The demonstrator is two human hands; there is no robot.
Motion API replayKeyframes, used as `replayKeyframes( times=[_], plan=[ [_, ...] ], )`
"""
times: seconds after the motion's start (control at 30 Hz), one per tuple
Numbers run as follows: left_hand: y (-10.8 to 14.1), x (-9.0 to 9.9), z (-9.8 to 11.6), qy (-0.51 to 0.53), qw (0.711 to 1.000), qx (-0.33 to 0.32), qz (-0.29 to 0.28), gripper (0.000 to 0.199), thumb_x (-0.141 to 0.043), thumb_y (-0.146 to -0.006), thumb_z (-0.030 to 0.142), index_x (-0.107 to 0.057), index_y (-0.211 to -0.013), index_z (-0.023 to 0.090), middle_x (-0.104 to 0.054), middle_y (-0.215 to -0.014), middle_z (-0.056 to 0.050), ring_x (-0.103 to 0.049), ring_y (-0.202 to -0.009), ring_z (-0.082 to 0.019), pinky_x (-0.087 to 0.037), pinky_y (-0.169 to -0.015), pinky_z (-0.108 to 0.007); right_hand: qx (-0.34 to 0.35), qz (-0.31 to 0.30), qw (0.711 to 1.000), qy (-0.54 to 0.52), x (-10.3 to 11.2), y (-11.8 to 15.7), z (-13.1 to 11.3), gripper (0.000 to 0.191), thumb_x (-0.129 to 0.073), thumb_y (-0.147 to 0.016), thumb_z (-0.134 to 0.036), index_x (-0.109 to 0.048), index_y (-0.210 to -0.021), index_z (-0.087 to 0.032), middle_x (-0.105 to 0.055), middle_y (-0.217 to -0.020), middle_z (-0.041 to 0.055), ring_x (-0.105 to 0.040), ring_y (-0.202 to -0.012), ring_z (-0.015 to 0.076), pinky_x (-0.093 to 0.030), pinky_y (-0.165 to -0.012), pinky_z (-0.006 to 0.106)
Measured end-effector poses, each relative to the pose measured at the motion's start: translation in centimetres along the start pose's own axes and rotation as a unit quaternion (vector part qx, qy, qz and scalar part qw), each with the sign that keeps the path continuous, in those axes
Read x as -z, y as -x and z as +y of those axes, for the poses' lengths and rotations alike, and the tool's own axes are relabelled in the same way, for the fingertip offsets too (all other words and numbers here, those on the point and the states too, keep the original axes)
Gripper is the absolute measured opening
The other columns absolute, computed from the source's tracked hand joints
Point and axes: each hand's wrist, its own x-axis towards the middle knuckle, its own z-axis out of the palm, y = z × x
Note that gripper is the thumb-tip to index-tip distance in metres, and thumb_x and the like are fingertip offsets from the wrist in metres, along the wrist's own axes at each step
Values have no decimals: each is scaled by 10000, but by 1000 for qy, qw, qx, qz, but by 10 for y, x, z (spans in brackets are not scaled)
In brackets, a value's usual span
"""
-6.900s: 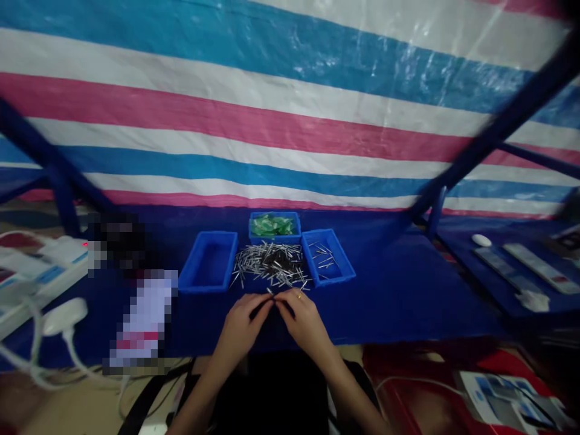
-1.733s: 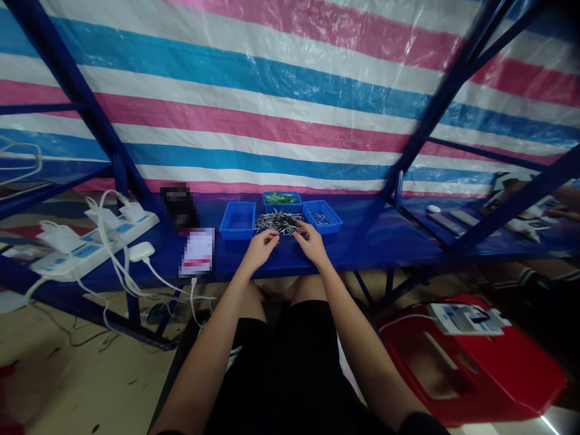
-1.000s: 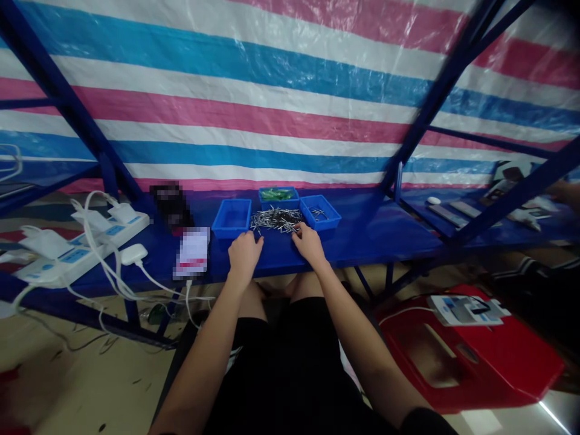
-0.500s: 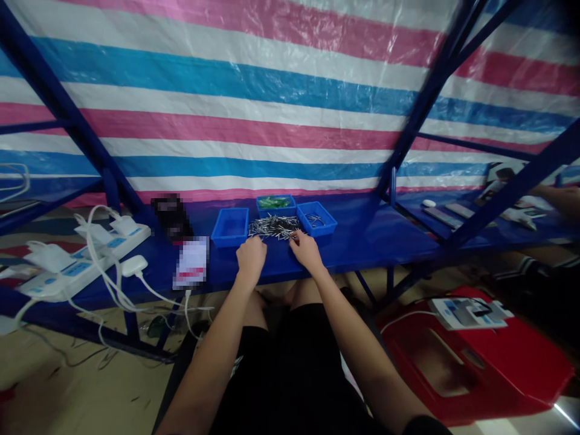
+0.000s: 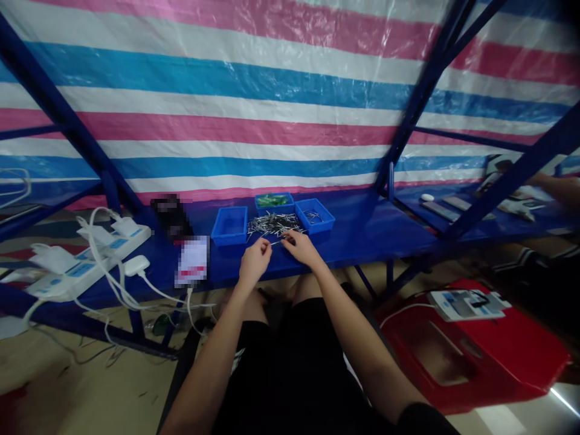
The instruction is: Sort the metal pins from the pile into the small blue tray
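Slim silvery metal rod (image 5: 275, 243) spans my left hand (image 5: 255, 260) and right hand (image 5: 301, 248), fingertips pinched on its ends, seemingly to steady it, at six o'clock from the loose silvery metal pile (image 5: 267, 225), set close probably for short reaches

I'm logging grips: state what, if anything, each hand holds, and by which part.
A thin, pale rod: the left hand pinches it near one end. The right hand has its fingertips by the other end; whether they grip it cannot be told.
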Motion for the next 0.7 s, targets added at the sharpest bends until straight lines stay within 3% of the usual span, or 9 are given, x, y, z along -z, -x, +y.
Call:
replayKeyframes(
  times=[0.13,0.37,0.53,0.7],
  plan=[
    [-1,2,-5,58,998,-5,-13,211,-450,-810,356,-567,-837,182,-616,-657,-19,-571,-590,-140,-417,-581,-234,25,-29,999,9,0,0,-2,149,-496,-827,-255,-627,-871,-198,-657,-862,23,-586,-777,136,-403,-725,237],
    [-6,9,-10,175,981,-11,-80,277,-508,-777,395,-591,-867,147,-653,-763,-61,-621,-721,-172,-477,-659,-270,34,-36,999,-11,4,3,-8,150,-485,-842,-250,-624,-846,-194,-645,-800,9,-569,-729,125,-384,-689,222],
    [-3,11,-6,181,978,-34,-92,286,-559,-756,386,-631,-883,141,-671,-826,-74,-619,-751,-179,-477,-711,-283,61,-55,997,-10,4,6,-12,156,-476,-847,-247,-621,-859,-191,-642,-822,9,-564,-738,122,-381,-699,220],
    [1,13,-6,169,982,-54,-69,242,-538,-776,366,-639,-854,161,-668,-825,-52,-611,-764,-174,-468,-724,-277,75,-89,993,8,3,5,-13,175,-468,-852,-255,-633,-881,-202,-648,-839,14,-570,-761,129,-390,-722,229]
  ],
)
